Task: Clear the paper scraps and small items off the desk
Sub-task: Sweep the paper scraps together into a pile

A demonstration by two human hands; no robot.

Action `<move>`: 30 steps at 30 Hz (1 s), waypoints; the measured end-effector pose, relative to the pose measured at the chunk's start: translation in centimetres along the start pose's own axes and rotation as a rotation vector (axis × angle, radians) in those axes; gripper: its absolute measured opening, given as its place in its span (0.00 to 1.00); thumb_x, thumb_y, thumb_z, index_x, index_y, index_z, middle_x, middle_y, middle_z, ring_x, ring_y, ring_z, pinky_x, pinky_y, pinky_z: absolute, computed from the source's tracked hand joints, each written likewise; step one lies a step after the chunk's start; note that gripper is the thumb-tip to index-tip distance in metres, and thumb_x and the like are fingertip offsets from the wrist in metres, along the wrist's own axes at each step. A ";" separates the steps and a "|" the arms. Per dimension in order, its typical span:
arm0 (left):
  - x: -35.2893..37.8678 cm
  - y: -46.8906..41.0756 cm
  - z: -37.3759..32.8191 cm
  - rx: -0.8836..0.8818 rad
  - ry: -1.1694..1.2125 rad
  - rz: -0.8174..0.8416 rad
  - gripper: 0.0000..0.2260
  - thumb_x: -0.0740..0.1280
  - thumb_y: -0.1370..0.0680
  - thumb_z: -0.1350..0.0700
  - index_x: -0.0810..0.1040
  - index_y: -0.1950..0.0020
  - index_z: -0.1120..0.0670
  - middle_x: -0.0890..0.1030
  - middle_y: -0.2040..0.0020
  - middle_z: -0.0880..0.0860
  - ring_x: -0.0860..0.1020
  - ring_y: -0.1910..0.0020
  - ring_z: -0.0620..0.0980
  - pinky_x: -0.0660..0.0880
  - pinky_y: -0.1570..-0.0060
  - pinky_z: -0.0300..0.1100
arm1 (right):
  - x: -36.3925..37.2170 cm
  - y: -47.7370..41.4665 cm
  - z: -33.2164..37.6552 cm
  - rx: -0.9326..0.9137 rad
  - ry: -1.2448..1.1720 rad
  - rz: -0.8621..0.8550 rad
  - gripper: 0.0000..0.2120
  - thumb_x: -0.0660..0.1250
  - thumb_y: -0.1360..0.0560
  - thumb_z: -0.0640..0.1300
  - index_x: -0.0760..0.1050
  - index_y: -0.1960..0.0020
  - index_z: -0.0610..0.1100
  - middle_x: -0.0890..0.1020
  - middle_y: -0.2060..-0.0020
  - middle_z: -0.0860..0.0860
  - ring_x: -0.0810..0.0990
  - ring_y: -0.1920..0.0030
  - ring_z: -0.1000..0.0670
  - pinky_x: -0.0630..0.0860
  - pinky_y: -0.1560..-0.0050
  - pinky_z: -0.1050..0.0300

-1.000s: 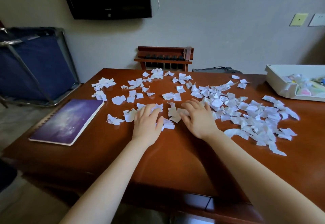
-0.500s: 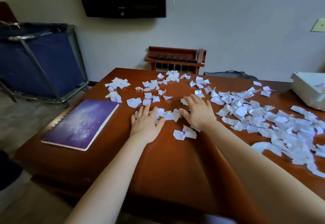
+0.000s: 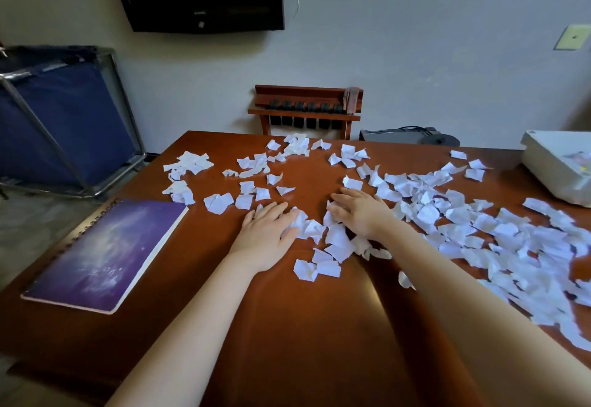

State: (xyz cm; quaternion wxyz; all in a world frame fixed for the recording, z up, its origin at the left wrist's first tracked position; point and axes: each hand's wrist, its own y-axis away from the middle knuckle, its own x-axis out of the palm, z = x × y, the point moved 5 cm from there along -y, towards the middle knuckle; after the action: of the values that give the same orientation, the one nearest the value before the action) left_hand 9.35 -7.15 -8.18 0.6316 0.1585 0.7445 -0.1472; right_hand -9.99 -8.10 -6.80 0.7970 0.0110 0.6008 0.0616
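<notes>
White paper scraps (image 3: 332, 240) lie bunched on the wooden desk (image 3: 287, 326), to the right of the purple notebook (image 3: 105, 253), between both hands. The left hand (image 3: 268, 230) lies flat with fingers spread, the right hand (image 3: 361, 211) half curled over scraps, probably to rake them into one pile. More scraps spread further right.

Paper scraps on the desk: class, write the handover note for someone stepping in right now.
Left hand: flat on the desk, open, fingers against scraps, no grip.
Right hand: curled over a small heap, raking it, nothing lifted.
Paper scraps: a small gathered pile between the hands; most lie to the right, with smaller clusters toward the far and left edges.
Purple notebook lies at left, white tray far right.
Done: a first small pile.
Left: nearly all scraps.
</notes>
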 end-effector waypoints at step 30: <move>-6.6 -6.7 20.6 -0.513 -0.047 -0.108 0.27 0.48 0.20 0.40 0.50 0.23 0.47 0.47 0.22 0.51 0.43 0.23 0.54 0.46 0.28 0.59 | 1.0 -12.3 14.0 -0.270 0.070 -0.055 0.30 0.51 0.22 0.62 0.51 0.24 0.52 0.52 0.23 0.48 0.49 0.23 0.44 0.48 0.26 0.41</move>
State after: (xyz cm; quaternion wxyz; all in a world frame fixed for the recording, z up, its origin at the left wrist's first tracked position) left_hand 25.90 -22.20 -4.83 0.6593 -0.0502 0.7501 0.0095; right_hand 4.75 -19.37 -4.95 0.7710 -0.1150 0.6147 0.1202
